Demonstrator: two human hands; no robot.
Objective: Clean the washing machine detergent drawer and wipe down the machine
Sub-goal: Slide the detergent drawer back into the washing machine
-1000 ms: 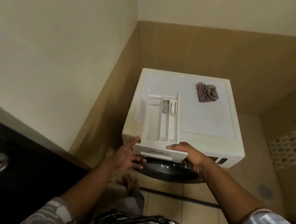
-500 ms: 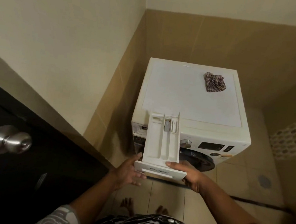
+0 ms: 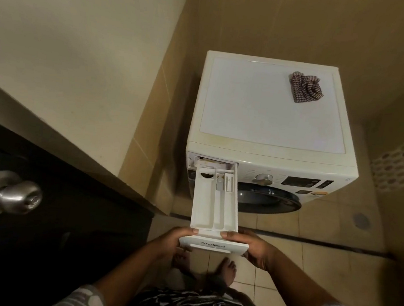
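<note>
- Head view: my left hand [image 3: 174,241] and right hand [image 3: 256,252] grip the drawer [image 3: 215,204] by its front, thumbs on top.
- Its far end sits at the washing machine [image 3: 274,115] slot, beyond my fingers.
- Cleaning and wiping remain, I judge; the cloth [image 3: 305,87] lies farther off.

One white front-loading washing machine [image 3: 275,110]. One white plastic detergent drawer [image 3: 213,204]. One crumpled red-and-white checked cloth [image 3: 305,87]. One silver round dial [image 3: 263,179]. One brushed-metal round door knob [image 3: 4,193]. One black door [image 3: 36,247]. One grey round floor drain [image 3: 361,220]. Two hands: left hand [image 3: 174,242], right hand [image 3: 255,252]. Two bare feet [image 3: 227,271].
</note>
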